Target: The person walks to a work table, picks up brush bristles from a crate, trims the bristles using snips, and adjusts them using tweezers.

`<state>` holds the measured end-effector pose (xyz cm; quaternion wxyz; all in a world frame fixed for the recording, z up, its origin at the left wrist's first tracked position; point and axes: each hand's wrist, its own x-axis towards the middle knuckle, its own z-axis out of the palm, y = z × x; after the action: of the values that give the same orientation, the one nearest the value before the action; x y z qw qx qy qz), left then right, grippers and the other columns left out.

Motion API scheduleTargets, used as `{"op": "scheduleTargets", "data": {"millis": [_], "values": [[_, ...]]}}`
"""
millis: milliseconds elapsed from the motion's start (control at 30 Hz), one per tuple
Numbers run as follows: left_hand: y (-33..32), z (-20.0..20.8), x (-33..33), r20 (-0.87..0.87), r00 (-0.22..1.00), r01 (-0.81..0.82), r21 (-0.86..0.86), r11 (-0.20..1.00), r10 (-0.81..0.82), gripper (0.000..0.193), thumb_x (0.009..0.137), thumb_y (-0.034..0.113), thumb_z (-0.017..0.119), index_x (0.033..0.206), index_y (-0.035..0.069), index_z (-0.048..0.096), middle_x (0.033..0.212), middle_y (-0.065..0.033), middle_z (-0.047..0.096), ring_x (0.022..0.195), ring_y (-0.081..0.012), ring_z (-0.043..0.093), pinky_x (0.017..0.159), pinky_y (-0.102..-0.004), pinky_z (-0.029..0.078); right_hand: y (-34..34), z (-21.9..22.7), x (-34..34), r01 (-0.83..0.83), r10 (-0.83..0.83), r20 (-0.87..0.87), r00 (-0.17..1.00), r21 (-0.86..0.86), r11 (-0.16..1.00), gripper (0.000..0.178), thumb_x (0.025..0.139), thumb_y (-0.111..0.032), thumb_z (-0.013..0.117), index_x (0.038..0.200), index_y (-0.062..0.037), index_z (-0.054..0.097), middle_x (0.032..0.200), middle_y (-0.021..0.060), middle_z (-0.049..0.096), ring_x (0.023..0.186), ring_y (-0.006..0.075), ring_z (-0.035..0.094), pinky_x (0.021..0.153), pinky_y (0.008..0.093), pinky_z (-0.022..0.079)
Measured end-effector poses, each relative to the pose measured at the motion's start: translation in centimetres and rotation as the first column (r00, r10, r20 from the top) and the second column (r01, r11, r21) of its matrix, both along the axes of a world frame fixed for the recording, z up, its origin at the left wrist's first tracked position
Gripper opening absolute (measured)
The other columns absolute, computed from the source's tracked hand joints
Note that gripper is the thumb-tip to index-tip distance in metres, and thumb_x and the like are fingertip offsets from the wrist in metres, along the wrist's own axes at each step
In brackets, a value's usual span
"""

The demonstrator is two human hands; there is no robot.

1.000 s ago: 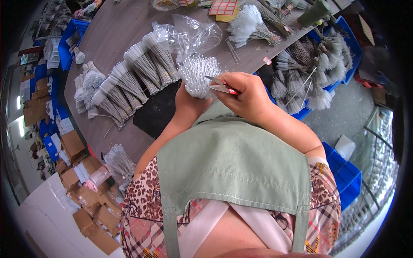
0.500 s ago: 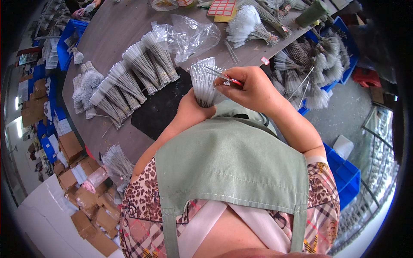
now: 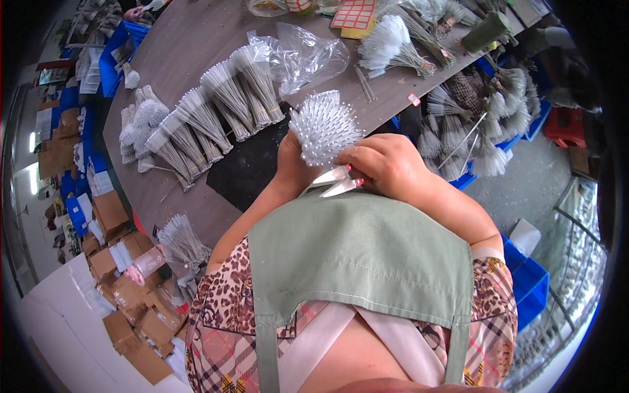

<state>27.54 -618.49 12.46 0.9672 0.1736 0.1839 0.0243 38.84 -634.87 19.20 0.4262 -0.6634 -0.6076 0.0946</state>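
Near the centre of the frame, the left hand point(image 3: 293, 160) is clamped around a bundle of white-tipped stems point(image 3: 324, 128), its beaded heads fanned toward the camera. Just right of it, the right hand point(image 3: 393, 164) grips a pair of scissors point(image 3: 339, 188) with red on the handles; the blades stand apart and point left, just below the bundle. The right hand's fingertips are at the bundle's lower right edge, though whether they press on it I cannot tell. Below the hands spreads a green apron point(image 3: 360, 249). Left of centre, a row of similar bundles point(image 3: 200, 118) lies on the grey-brown table point(image 3: 177, 39), beside a black mat point(image 3: 246, 173). At the top centre are a crumpled clear plastic bag point(image 3: 308, 59) and a sheet of red-bordered labels point(image 3: 354, 14). A loose white bunch point(image 3: 386, 49) lies right of the bag, and a blue bin point(image 3: 529, 288) sits at the lower right.
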Motion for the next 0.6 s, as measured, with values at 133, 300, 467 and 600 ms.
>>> {"op": "scheduleTargets", "data": {"millis": [133, 300, 467, 600], "values": [[1.3, -2.9, -0.8, 0.101, 0.994, 0.01, 0.351, 0.936, -0.048, 0.043, 0.094, 0.031, 0.045, 0.123, 0.0, 0.05, 0.116, -0.0124, 0.059, 0.108, -0.023, 0.058, 0.094, -0.0395, 0.046, 0.2, -0.7, -0.4, -0.001, 0.004, -0.019, 1.0, 0.131, 0.991, 0.037, 0.062, -0.012, 0.073, 0.097, -0.0053, 0.063, 0.078, 0.0105, 0.063, 0.071, 0.0301, 0.063, 0.062, 0.0381, 0.051], [2.1, -1.7, -1.3, 0.245, 0.968, 0.018, 0.155, 0.988, -0.056, 0.054, 0.095, 0.041, 0.038, 0.127, -0.001, 0.047, 0.123, -0.0168, 0.055, 0.113, -0.0284, 0.055, 0.099, -0.0438, 0.043, -0.8, -0.2, -0.4, 0.257, -0.188, -0.652, 0.735, 0.011, 0.966, 0.009, 0.082, 0.004, 0.064, 0.089, -0.0017, 0.063, 0.071, -0.0002, 0.057, 0.062, 0.0053, 0.052, 0.056, 0.0211, 0.041], [3.2, -1.7, -1.3, 0.12, 0.992, -0.023, 0.487, 0.873, -0.041, 0.049, 0.095, 0.038, 0.042, 0.123, -0.002, 0.049, 0.117, -0.0164, 0.058, 0.108, -0.0274, 0.058, 0.096, -0.042, 0.045, -0.8, -0.6, 0.4, 0.256, -0.192, -0.823, 0.535, -0.058, 0.965, 0.009, 0.089, -0.007, 0.065, 0.091, -0.0003, 0.06, 0.072, -0.007, 0.053, 0.065, 0.0012, 0.044, 0.057, 0.0185, 0.036], [3.2, -1.8, -1.1, 0.111, 0.993, -0.118, 0.964, 0.24, 0.042, 0.026, 0.087, 0.017, 0.063, 0.107, 0.002, 0.056, 0.1, -0.01, 0.065, 0.092, -0.0222, 0.064, 0.082, -0.0337, 0.051, -0.9, -1.9, 0.8, 0.176, -0.153, -0.81, 0.567, -0.062, 0.982, 0.015, 0.09, -0.015, 0.065, 0.087, -0.0014, 0.058, 0.071, -0.0068, 0.051, 0.066, 0.0022, 0.043, 0.059, 0.0192, 0.036]]}}
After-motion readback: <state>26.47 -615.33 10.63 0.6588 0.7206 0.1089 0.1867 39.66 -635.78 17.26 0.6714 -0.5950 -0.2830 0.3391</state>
